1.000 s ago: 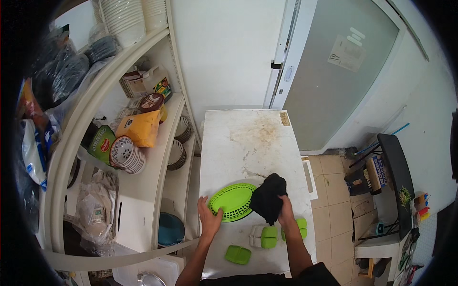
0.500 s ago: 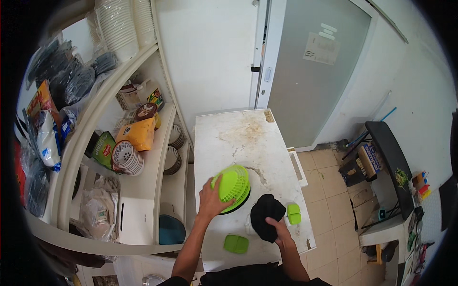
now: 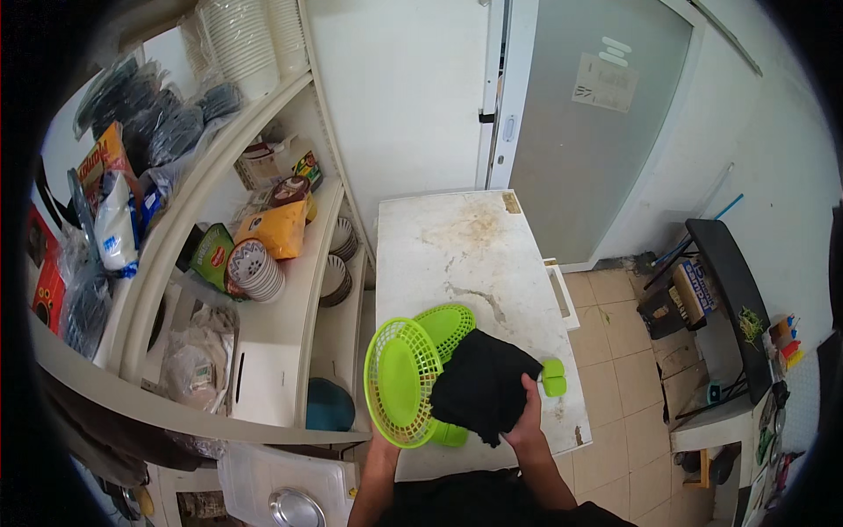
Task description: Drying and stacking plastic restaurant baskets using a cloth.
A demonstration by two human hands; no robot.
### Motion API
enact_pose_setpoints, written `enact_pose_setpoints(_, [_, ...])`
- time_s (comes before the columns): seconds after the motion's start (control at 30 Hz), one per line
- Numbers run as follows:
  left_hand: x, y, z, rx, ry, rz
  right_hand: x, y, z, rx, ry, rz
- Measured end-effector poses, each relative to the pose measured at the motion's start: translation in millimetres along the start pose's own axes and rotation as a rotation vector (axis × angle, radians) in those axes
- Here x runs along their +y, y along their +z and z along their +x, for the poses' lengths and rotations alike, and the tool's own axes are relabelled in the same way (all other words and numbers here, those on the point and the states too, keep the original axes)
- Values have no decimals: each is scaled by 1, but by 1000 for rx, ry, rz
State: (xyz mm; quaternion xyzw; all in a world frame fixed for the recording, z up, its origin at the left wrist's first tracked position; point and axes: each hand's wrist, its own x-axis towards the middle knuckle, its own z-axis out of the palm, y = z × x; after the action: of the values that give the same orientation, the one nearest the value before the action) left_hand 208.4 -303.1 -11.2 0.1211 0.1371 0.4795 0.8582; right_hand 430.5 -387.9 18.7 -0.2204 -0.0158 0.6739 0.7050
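Note:
My left hand (image 3: 383, 445) holds up a lime-green plastic basket (image 3: 400, 373) with latticed sides, tilted so its inside faces me. My fingers are mostly hidden behind it. A second green basket (image 3: 449, 323) lies on the white table behind the first one, partly covered. In my right hand (image 3: 524, 424) is a black cloth (image 3: 486, 386), pinched at its right edge with the thumb on top. The cloth hangs spread out over the table and overlaps both baskets' edges. Beside it rests a small green two-part piece (image 3: 553, 378). Another green piece (image 3: 450, 435) shows partly beneath the held basket.
The worn white table (image 3: 430, 237) stands against a sliding door (image 3: 588, 158). Shelves on the left hold bowls (image 3: 255, 270), packets and bagged containers. A clear plastic bin (image 3: 255, 470) with a metal bowl (image 3: 296, 508) sits at lower left. A black folding table (image 3: 729, 299) is at right.
My left hand has lifted one green basket off the table toward me and turned its inside up, leaving another behind. The bunched black cloth in my right hand is now spread wider, further left.

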Motion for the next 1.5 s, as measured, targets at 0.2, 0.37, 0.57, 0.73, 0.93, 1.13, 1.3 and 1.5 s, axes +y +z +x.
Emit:
enact_pose_setpoints(0.2, [-5, -7, -27, 89, 13, -18, 27, 8, 9, -99, 338, 163])
enact_pose_setpoints(0.37, [-8, -32, -46, 138, 37, 174, 74, -50, 28, -101, 341, -175])
enact_pose_setpoints(0.57, [-8, -26, -52, 238, -9, 187, 82, -42, 7, -74, 236, -147])
enact_pose_setpoints(0.73, [3, -33, -53, 203, 59, 276, 80, -30, 9, 58, 152, -554])
enact_pose_setpoints(0.93, [27, -29, -63, 207, 153, 274, 49, 0, 1, 313, -238, -627])
enact_pose_setpoints(1.13, [8, -1, -49, 220, 173, 274, 66, 59, -2, -580, -740, -1819])
enact_pose_setpoints(1.3, [25, 25, -26, 220, 294, 352, 75, 45, -6, -721, -603, -1796])
enact_pose_setpoints(1.5, [22, 17, -36, 211, 370, 352, 80, 58, 4, -608, -614, -1752])
